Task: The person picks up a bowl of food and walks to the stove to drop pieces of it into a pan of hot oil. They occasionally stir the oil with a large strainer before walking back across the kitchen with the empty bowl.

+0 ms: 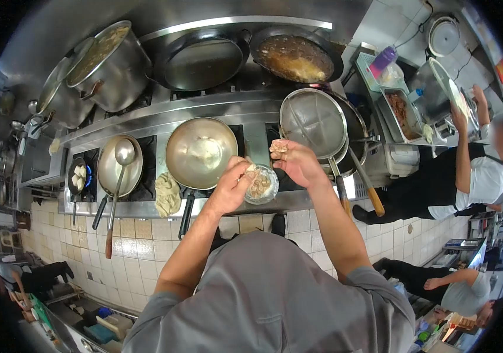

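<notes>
Right hand (pixel 301 165): fingertips drawn in on 1 clump (pixel 278 147) of pale brown, chopped-looking food, up and to the right of the bowl. Left hand (pixel 226 193): fingers bent close together at the left rim of the bowl, 1 pale bit at the tips. Can't tell if they grip that bit, the rim or both.

Bowl (pixel 272 192) sits between the 2 hands, just right of the left fingers and below the right ones, with more chopped food (pixel 260 185) inside. Looks clear and round; glass or plastic, can't tell.

Handling, my read: clump is light, soft, moist, likely to smear or shed bits. Hold it from below with 3 or 4 fingers, light squeeze. Bowl likely light but stiff, slick if greasy; take it by the outer wall, thumb near the rim.

Nearby: wide pan (pixel 190 162) just beyond the left hand, cloth (pixel 168 195) to its left. 1 strainer (pixel 309 120) beyond the right hand.
</notes>
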### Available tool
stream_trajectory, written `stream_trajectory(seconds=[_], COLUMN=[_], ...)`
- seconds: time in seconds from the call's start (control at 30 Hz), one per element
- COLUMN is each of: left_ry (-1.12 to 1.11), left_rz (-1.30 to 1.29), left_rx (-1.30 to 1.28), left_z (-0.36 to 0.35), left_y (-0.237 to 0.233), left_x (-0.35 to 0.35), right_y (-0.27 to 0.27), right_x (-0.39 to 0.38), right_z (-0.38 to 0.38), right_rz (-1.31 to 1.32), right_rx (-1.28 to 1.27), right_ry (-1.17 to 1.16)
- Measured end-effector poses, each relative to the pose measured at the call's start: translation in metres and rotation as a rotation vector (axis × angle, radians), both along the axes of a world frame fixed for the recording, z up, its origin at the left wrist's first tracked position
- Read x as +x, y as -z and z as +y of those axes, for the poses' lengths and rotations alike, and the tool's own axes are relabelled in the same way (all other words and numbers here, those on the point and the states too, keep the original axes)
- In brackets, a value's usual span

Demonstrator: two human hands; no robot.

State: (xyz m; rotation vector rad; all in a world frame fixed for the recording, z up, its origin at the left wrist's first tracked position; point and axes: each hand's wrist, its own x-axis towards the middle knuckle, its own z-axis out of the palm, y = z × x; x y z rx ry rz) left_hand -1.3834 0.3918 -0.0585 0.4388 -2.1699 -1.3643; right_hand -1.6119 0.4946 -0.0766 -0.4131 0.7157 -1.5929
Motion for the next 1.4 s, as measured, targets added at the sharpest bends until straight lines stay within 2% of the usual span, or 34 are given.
stream_trajectory(seconds=[0.13,0.2,0.23,0.3,0.33,0.4,0.53,0.73,0.77,0.83,0.87,0.97,1.0,1.07,1.1,1.13,1.17,1.23,1.27,1.33,1.4], left_ry=[0.014,0.032,0.028,0.112,0.106,0.095,0.068,-0.079,-0.117,-0.120,-0.121,-0.151,-0.153,-0.115,-0.140,-0.143,-0.145,-0.127,-0.129,-0.090,-0.085], left_rz=[0.051,0.234,0.229,0.292,0.288,0.292,0.319,0.313,0.276,0.240,0.208,0.063,0.062,-0.100,-0.199,-0.198,-0.318,-0.482,-0.479,-0.569,-0.621], left_rx=[0.089,0.353,0.357,1.009,1.013,1.055,1.154,1.118,1.065,1.093,1.116,1.160,1.161,1.056,0.961,0.962,0.828,0.658,0.657,0.495,0.506], left_z=[-0.005,-0.004,-0.005,-0.009,-0.012,-0.016,-0.019,-0.016,-0.016,-0.021,-0.022,-0.013,-0.010,-0.003,0.003,0.008,0.012,0.020,0.021,0.022,0.022], left_y=[0.017,0.013,0.016,0.026,0.030,0.037,0.054,0.050,0.042,0.061,0.068,0.083,0.094,0.115,0.119,0.123,0.127,0.125,0.137,0.158,0.167], left_x=[0.001,-0.004,-0.005,-0.006,-0.006,-0.007,-0.009,-0.007,-0.009,-0.007,-0.006,-0.002,-0.001,-0.001,0.000,0.000,-0.001,-0.001,0.002,0.005,0.007], right_y=[-0.010,-0.016,-0.011,0.003,0.005,0.010,0.024,0.043,0.049,0.069,0.084,0.103,0.106,0.110,0.111,0.110,0.108,0.116,0.120,0.128,0.138], right_x=[0.008,0.016,0.018,0.024,0.027,0.031,0.039,0.036,0.034,0.034,0.035,0.040,0.044,0.052,0.055,0.057,0.060,0.064,0.065,0.063,0.060], right_z=[0.001,0.000,-0.001,-0.004,-0.003,-0.002,0.000,0.001,0.001,0.002,0.001,-0.003,-0.005,-0.010,-0.011,-0.012,-0.013,-0.016,-0.017,-0.017,-0.016], right_rz=[-0.061,0.051,0.046,0.420,0.415,0.637,0.676,0.741,0.910,1.207,1.206,1.614,1.612,1.821,1.820,1.904,1.981,2.031,2.080,2.147,2.208], right_rx=[-0.002,0.105,0.110,0.230,0.235,0.297,0.298,0.339,0.399,0.447,0.447,0.403,0.403,0.567,0.565,0.620,0.674,0.660,0.648,0.563,0.483], right_ry=[-0.032,0.040,0.037,0.032,0.028,0.022,0.105,0.105,0.036,-0.032,-0.033,-0.119,-0.122,-0.264,-0.267,-0.452,-0.642,-0.645,-0.645,-0.600,-0.551])
